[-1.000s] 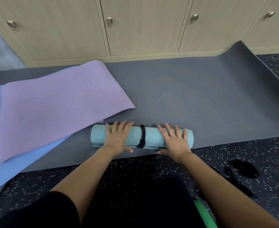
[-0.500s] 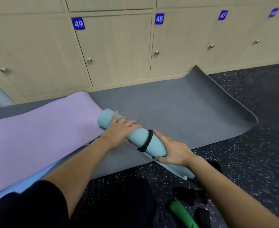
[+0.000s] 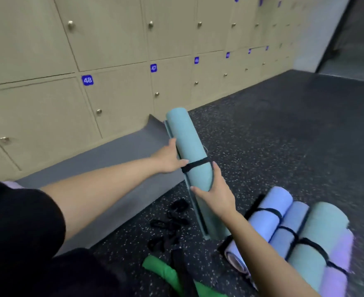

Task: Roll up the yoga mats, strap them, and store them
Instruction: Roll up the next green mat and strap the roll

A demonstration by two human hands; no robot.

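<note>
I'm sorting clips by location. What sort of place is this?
Probably a gym or yoga studio's locker area: a wall of numbered lockers, a dark speckled floor, and strapped rolled mats stacked near the teal mat.

Blurry, edge-cropped mat stack (image 3: 318, 224)

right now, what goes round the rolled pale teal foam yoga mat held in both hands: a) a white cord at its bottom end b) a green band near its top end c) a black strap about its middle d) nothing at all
C: a black strap wraps the rolled pale teal foam yoga mat about halfway along, with the left hand gripping the mat beside it and the right hand gripping lower down.
</note>
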